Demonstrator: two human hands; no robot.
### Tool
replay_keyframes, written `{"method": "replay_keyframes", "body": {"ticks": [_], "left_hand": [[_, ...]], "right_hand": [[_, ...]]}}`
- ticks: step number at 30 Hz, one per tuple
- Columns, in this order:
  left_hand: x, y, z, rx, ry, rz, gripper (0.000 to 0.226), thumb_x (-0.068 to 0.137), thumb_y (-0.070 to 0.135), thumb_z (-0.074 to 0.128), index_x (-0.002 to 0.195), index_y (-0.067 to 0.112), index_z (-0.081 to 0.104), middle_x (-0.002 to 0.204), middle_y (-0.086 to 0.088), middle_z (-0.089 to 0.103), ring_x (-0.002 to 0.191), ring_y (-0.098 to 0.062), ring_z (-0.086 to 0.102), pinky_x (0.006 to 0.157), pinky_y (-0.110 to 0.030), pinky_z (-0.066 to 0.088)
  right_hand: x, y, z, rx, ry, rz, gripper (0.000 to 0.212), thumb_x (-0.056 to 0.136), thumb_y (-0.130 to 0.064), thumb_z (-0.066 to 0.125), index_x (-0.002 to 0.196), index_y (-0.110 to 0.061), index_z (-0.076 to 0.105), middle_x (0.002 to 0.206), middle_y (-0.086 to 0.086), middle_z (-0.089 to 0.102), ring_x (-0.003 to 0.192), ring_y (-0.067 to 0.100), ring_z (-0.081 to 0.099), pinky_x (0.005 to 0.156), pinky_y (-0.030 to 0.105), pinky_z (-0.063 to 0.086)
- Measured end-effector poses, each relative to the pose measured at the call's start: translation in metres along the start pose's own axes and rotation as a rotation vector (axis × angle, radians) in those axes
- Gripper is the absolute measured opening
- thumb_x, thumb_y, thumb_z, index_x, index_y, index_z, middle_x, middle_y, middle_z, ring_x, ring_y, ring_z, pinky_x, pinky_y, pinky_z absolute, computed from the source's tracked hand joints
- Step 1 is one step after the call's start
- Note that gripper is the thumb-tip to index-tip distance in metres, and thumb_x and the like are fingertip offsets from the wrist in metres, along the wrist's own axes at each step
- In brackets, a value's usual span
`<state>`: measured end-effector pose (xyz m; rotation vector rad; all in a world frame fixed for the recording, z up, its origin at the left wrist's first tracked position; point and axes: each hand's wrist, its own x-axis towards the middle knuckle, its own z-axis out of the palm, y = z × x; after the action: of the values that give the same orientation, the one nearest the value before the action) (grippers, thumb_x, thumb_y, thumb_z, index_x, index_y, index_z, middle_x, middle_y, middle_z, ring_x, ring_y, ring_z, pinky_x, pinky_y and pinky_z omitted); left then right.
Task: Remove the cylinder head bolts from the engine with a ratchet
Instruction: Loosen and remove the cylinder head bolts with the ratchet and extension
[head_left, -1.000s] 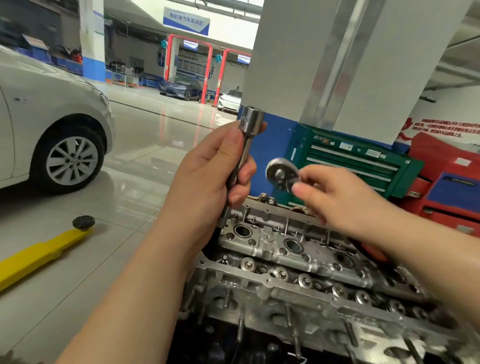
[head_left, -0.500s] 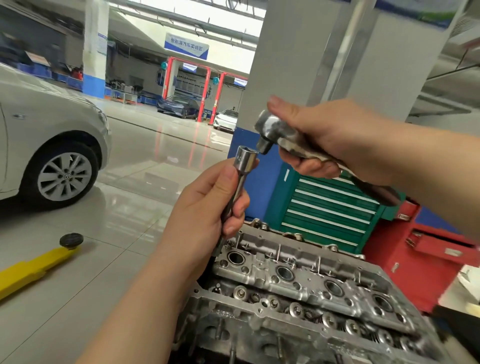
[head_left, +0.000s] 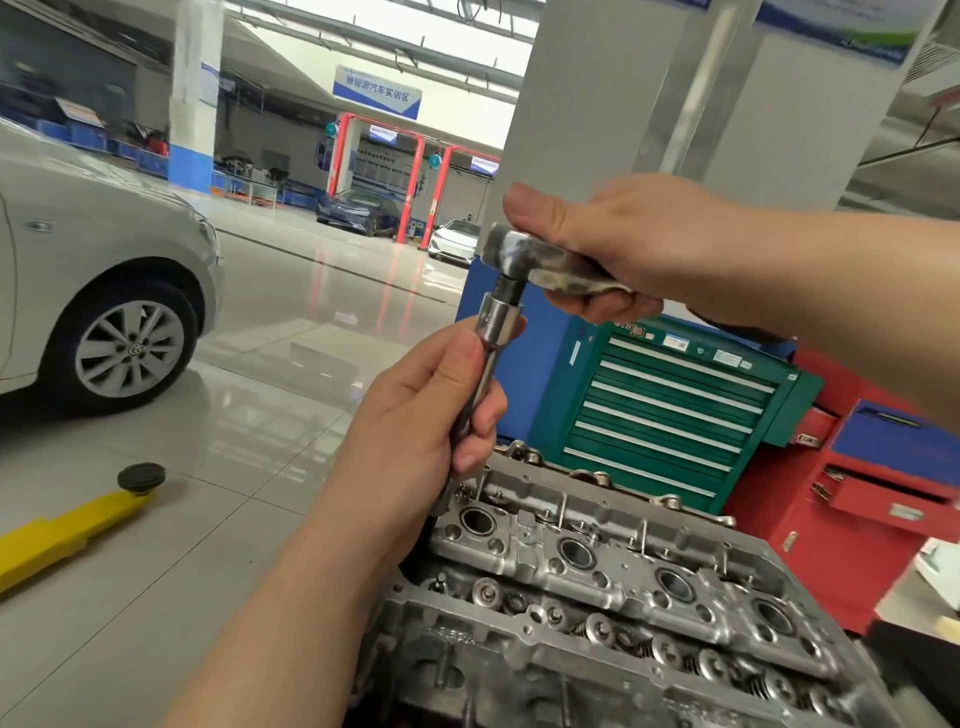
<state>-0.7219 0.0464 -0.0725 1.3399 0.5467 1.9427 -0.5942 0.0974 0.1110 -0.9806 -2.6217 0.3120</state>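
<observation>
In a glossy-floored workshop, the left hand (head_left: 415, 415) curled round the upright extension bar (head_left: 483, 379) at the engine's (head_left: 597, 597) far-left corner while the right hand (head_left: 639, 249) gripped the ratchet (head_left: 530, 257), its drive apparently entering the bar's top, so seating fully and swinging came next.

Both forearms are bare as far as they show, with no sleeves, gloves, watch or rings. The left hand (head_left: 415, 415) rises from the lower middle of the frame; the right hand (head_left: 623, 249) enters from the right edge. Fingernails are short and unpainted.

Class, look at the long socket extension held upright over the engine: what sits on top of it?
The ratchet head sits on the extension top, its drive seemingly plugged in. The right hand covers the handle; the left hand hides the extension's lower end.
</observation>
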Motion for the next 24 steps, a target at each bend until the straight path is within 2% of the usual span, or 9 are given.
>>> {"method": "replay_keyframes", "body": {"ticks": [6,9,12,15,17,19,20,22,24], "left_hand": [[0.0,0.001,0.0,-0.042,0.052,0.013,0.037,0.104,0.043,0.054,0.125,0.019,0.072,0.069,-0.003,0.047,0.048,-0.012,0.033,0.046,-0.019,0.031],[0.0,0.002,-0.001,-0.046,0.05,0.017,0.037,0.103,0.043,0.055,0.124,0.019,0.073,0.07,-0.004,0.048,0.048,-0.013,0.033,0.046,-0.019,0.032],[0.0,0.002,-0.001,-0.034,0.033,0.018,0.038,0.104,0.044,0.053,0.126,0.018,0.072,0.07,-0.003,0.048,0.049,-0.013,0.033,0.046,-0.02,0.031],[-0.001,0.002,-0.001,-0.05,0.016,0.012,0.04,0.106,0.043,0.051,0.125,0.013,0.07,0.068,-0.002,0.048,0.047,-0.014,0.032,0.046,-0.023,0.029],[-0.002,0.003,-0.001,-0.051,0.006,0.01,0.04,0.107,0.044,0.052,0.125,0.014,0.071,0.067,-0.002,0.05,0.047,-0.014,0.033,0.047,-0.023,0.03],[-0.003,0.004,0.001,-0.045,0.026,0.01,0.042,0.103,0.045,0.052,0.124,0.014,0.071,0.068,-0.003,0.05,0.046,-0.013,0.033,0.046,-0.022,0.031],[-0.002,0.004,0.002,-0.046,0.039,0.006,0.044,0.101,0.046,0.053,0.124,0.012,0.071,0.068,-0.004,0.05,0.046,-0.013,0.033,0.046,-0.023,0.03],[-0.002,0.004,0.001,-0.062,0.046,0.009,0.046,0.101,0.045,0.054,0.123,0.007,0.068,0.068,-0.005,0.049,0.046,-0.014,0.032,0.046,-0.023,0.03],[-0.003,0.004,-0.001,-0.082,0.038,0.018,0.043,0.103,0.045,0.056,0.123,0.01,0.07,0.068,-0.005,0.048,0.045,-0.014,0.033,0.046,-0.024,0.03]], "right_hand": [[0.001,-0.005,0.003,-0.05,-0.037,-0.04,0.081,0.093,-0.082,0.034,0.052,-0.015,0.057,0.047,0.002,0.044,0.044,0.019,0.037,0.042,0.02,0.035],[0.0,-0.006,0.002,-0.138,-0.055,-0.016,0.088,0.092,-0.084,0.026,0.065,-0.01,0.066,0.049,0.004,0.046,0.045,0.019,0.041,0.043,0.02,0.039],[-0.002,-0.007,0.001,-0.223,-0.069,-0.027,0.091,0.095,-0.082,0.017,0.075,-0.009,0.068,0.049,0.001,0.046,0.044,0.016,0.04,0.043,0.018,0.038],[0.001,-0.001,0.004,-0.287,0.038,-0.131,0.088,0.097,-0.079,0.011,0.074,-0.014,0.065,0.052,-0.004,0.048,0.044,0.007,0.041,0.054,0.024,0.039],[0.005,0.003,0.01,-0.239,0.089,-0.2,0.079,0.099,-0.074,0.014,0.065,-0.017,0.057,0.053,-0.006,0.047,0.049,0.008,0.041,0.064,0.03,0.035],[0.01,0.005,0.012,-0.113,0.046,-0.208,0.073,0.103,-0.068,0.02,0.059,-0.02,0.054,0.056,-0.006,0.042,0.058,0.017,0.038,0.069,0.032,0.034],[0.012,0.005,0.012,-0.066,-0.005,-0.199,0.072,0.103,-0.067,0.022,0.063,-0.018,0.056,0.063,0.001,0.042,0.061,0.022,0.036,0.069,0.034,0.033],[0.015,0.001,0.008,-0.046,-0.111,-0.192,0.075,0.101,-0.071,0.025,0.077,-0.008,0.057,0.073,0.009,0.045,0.065,0.025,0.032,0.064,0.035,0.033],[0.015,-0.005,0.003,-0.066,-0.193,-0.21,0.073,0.1,-0.074,0.025,0.072,-0.014,0.056,0.066,0.004,0.044,0.058,0.021,0.031,0.054,0.026,0.031]]}}
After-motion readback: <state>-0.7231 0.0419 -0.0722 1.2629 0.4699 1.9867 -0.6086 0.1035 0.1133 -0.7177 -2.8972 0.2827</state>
